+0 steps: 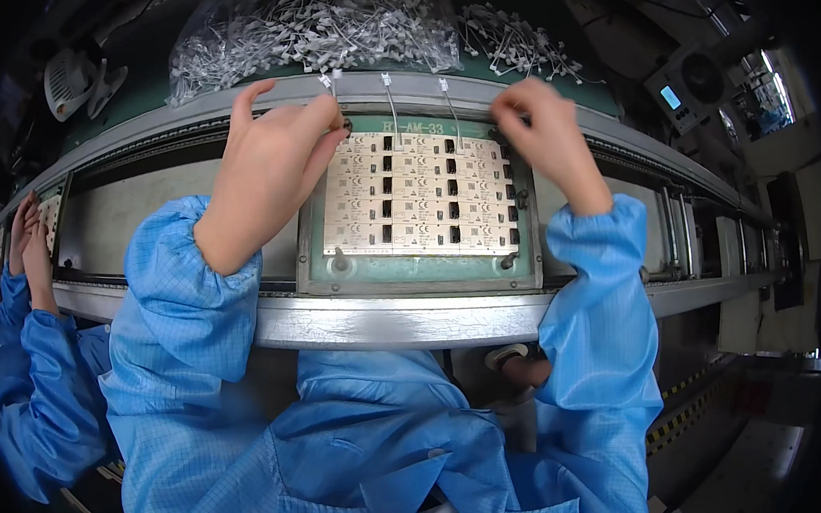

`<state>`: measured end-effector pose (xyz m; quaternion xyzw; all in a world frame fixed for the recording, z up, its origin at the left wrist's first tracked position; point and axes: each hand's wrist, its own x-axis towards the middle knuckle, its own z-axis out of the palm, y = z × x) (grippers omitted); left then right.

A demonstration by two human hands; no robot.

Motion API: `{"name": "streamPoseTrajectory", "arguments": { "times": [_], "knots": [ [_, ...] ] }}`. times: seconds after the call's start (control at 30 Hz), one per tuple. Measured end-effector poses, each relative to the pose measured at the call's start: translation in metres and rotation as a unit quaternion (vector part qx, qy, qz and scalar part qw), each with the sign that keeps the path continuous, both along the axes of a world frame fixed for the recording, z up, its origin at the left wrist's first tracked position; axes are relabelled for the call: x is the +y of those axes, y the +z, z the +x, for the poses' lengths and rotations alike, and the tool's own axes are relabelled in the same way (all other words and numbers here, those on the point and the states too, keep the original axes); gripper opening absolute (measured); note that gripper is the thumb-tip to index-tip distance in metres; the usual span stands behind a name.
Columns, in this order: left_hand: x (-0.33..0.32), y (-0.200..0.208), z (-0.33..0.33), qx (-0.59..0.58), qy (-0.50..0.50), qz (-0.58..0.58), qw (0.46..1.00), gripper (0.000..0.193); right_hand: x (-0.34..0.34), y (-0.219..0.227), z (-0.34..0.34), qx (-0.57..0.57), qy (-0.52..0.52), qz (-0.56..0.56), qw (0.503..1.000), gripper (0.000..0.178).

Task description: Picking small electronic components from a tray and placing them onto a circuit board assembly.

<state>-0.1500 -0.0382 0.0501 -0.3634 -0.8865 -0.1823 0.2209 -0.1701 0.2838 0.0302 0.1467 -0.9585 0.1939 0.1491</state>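
Observation:
A panel of white circuit boards [417,231] with rows of black components lies in a green-topped fixture [400,273] in front of me. My left hand [271,159] is closed in a pinch at the panel's upper left corner. A cable with a white plug [326,80] rises just behind its fingers; the cable's lower part is hidden by them. Two more thin cables, one on the left [393,110] and one on the right [450,111], run from the panel's top row up to the metal rail. My right hand [543,124] is closed above the upper right corner, slightly blurred, its fingertips partly hidden.
Beyond the rail, a clear plastic bag [316,39] holds a heap of white-plugged cables, with a loose pile [518,42] to its right. A metal edge [406,322] runs before me. A white fan [73,85] stands far left; another person's hands [34,238] work at left.

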Motion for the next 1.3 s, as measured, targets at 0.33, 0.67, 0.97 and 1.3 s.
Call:
{"name": "streamPoseTrajectory", "arguments": {
  "times": [0.33, 0.67, 0.97, 1.3],
  "knots": [
    [0.007, -0.02, 0.012, -0.025, 0.085, -0.087, 0.992, 0.009, 0.04, -0.035, -0.066, 0.134, -0.287, 0.14, 0.938, 0.024],
    [0.007, -0.013, 0.01, -0.063, 0.085, -0.097, 0.99, 0.003, 0.049, 0.003, -0.054, 0.193, -0.199, -0.181, 0.944, 0.014],
    [0.005, -0.01, 0.001, -0.155, 0.089, -0.05, 0.983, 0.005, 0.046, 0.013, -0.044, 0.188, -0.197, -0.165, 0.948, 0.015],
    [0.013, -0.011, 0.007, -0.152, 0.07, -0.028, 0.985, 0.01, 0.05, 0.017, -0.036, 0.199, -0.177, -0.145, 0.953, 0.014]
  ]
}}
